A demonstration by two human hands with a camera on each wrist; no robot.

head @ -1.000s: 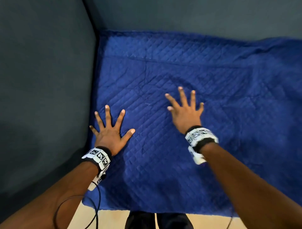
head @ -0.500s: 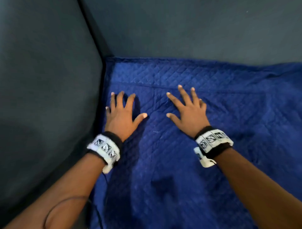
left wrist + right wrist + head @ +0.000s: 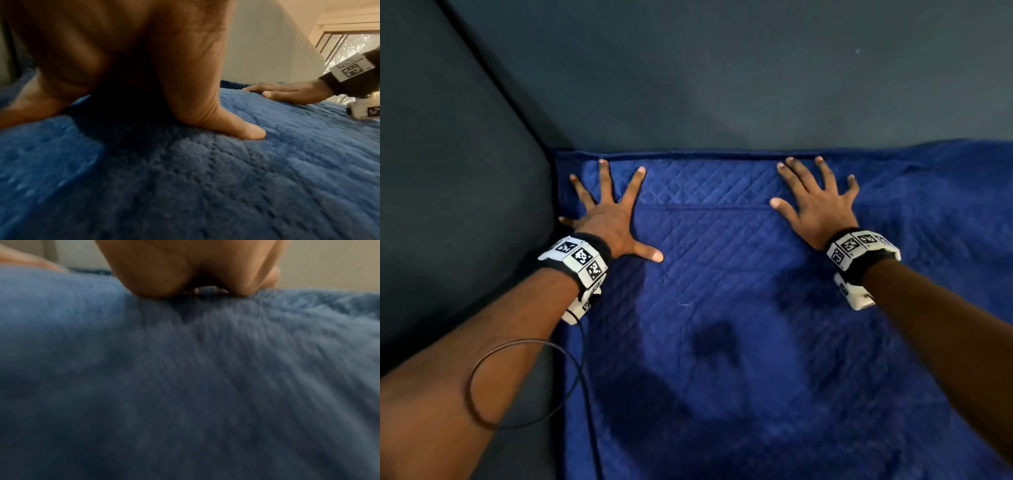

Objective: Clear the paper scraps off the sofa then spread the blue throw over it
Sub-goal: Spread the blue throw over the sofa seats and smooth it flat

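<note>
Grip-wise nothing's pinched: left hand (image 3: 610,222) and right hand (image 3: 816,209) both lie wide and flat, pressing the blue throw (image 3: 722,325) on the sofa (image 3: 688,85) seat, fingertips at 12 o'clock by its back edge. Risk: shoving forward probably bunches that edge against the backrest.

My arms are bare to the wrist, no sleeves. On my left hand (image 3: 608,229) side I wear a black wristband (image 3: 599,248) carrying a row of white square tiles (image 3: 580,257) printed with black pixel-pattern markers, and a small white camera unit (image 3: 582,306) sits under the wrist. A thin dark cable (image 3: 524,383) loops from it along my forearm. My right hand (image 3: 820,212) has the same black band (image 3: 873,263), white marker tiles (image 3: 854,245) and white unit (image 3: 854,296) beneath.
</note>
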